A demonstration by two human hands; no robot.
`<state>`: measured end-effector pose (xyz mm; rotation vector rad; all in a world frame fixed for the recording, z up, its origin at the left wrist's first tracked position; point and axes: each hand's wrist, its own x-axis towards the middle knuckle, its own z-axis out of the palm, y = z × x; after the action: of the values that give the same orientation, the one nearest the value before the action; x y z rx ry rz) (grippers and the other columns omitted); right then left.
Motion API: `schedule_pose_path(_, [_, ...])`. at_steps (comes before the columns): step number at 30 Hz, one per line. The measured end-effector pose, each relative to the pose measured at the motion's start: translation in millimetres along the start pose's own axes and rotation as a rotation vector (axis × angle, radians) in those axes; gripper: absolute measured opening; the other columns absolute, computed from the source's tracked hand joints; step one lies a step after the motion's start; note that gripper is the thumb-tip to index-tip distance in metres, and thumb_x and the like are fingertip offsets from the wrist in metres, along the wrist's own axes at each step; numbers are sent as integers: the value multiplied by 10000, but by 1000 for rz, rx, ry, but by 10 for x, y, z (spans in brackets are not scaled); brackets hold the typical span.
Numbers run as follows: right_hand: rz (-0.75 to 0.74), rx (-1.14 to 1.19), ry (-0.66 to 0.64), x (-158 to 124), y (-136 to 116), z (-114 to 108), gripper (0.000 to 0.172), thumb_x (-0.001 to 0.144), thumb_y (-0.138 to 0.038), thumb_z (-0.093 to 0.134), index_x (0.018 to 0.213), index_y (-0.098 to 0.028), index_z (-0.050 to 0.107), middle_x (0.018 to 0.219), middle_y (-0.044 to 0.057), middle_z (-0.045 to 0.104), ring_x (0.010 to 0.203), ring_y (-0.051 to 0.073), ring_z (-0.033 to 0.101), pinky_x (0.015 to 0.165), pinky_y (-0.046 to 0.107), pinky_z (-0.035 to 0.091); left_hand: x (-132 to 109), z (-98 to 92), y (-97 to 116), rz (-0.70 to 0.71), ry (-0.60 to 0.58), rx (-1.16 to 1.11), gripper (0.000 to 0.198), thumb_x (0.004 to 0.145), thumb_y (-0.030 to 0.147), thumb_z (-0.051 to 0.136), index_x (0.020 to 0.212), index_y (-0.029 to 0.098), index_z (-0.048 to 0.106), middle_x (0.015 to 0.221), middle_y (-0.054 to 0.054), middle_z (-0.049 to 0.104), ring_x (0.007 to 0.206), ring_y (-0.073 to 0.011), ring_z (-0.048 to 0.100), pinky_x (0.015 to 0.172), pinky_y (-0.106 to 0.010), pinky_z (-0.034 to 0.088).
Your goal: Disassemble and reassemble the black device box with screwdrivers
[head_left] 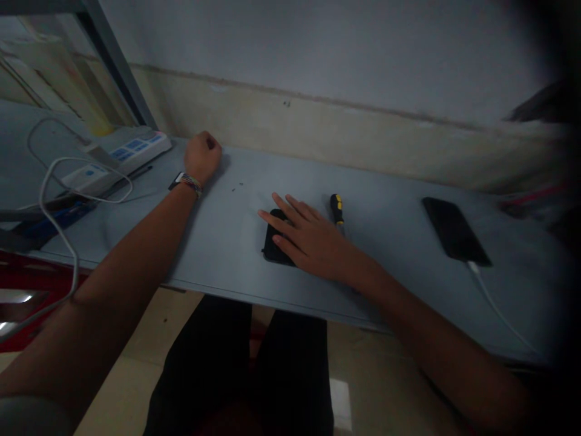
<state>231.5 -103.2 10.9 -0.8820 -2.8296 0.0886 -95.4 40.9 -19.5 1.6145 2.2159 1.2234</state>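
Observation:
My right hand lies flat with fingers spread on a small black device near the front edge of the grey table. A yellow-and-black screwdriver lies just right of that hand, untouched. My left hand is curled into a fist far back on the table near the wall, a beaded band on its wrist; nothing shows in it. A few tiny specks, perhaps screws, lie between the hands.
A black phone lies at the right with a white cable plugged in. A white power strip with blue switches and a looping white cord sit at the left. The wall runs along the table's back.

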Motion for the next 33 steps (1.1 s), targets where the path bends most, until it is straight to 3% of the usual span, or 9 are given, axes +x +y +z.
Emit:
schedule_pose_path(6, [-22, -12, 12, 0, 1, 18, 534, 1154, -358, 414, 1658, -205, 503, 1775, 200, 386, 1628, 391, 428, 1287, 625, 414, -21, -2, 18, -24, -5, -3, 306, 973, 320, 526, 1172, 228, 739, 1337, -145, 745, 1317, -365, 654, 1136, -525, 468])
schedule_pose_path(10, [-30, -14, 15, -6, 2, 32, 528, 1155, -357, 410, 1647, -195, 515, 1769, 206, 396, 1624, 383, 437, 1291, 618, 408, -4, -5, 2, -10, 2, 37, 277, 967, 331, 535, 1130, 240, 739, 1289, -118, 774, 1295, -328, 674, 1093, -477, 486])
schedule_pose_path(14, [-28, -21, 12, -7, 1, 43, 542, 1160, -368, 393, 1666, -198, 488, 1774, 209, 387, 1631, 384, 425, 1293, 609, 403, 21, 6, -20, -3, -14, 30, 291, 981, 327, 543, 1174, 178, 701, 1260, -124, 788, 1356, -267, 632, 1075, -437, 445])
schedule_pose_path(18, [-10, -4, -4, 0, 10, 58, 566, 1160, -382, 394, 1695, -204, 445, 1783, 200, 374, 1635, 373, 420, 1301, 592, 396, 35, 18, -41, -6, -18, -20, 309, 967, 383, 547, 1161, 218, 722, 1307, -130, 766, 1362, -338, 618, 1074, -482, 439])
schedule_pose_path(22, [75, 72, 36, 10, 8, 44, 636, 1157, -439, 391, 1730, -166, 361, 1796, 201, 344, 1665, 357, 368, 1326, 598, 369, 50, 20, -66, 8, -24, 2, 369, 969, 397, 565, 1200, 155, 722, 1252, -113, 778, 1323, -303, 613, 1030, -449, 421])
schedule_pose_path(25, [146, 84, 100, 6, -43, 12, 660, 1156, -448, 375, 1738, -139, 336, 1807, 210, 311, 1693, 353, 302, 1341, 602, 348, 51, 26, -68, -1, -21, 7, 353, 969, 391, 561, 1187, 175, 734, 1245, -118, 773, 1310, -313, 621, 1009, -443, 432])
schedule_pose_path(29, [185, 14, 65, -20, -161, 36, 724, 1116, -570, 477, 1745, -234, 355, 1830, 187, 257, 1687, 450, 268, 1310, 685, 348, 47, 40, -62, -4, -8, 25, 319, 968, 361, 535, 1162, 209, 739, 1273, -148, 754, 1280, -353, 644, 1019, -473, 467])
schedule_pose_path(33, [177, -75, 22, -34, -232, 111, 685, 1094, -632, 495, 1712, -343, 429, 1807, 147, 344, 1628, 489, 377, 1283, 728, 332, 70, 50, -88, 3, -36, 19, 325, 961, 351, 547, 1177, 191, 730, 1291, -166, 739, 1289, -376, 639, 1033, -496, 476])
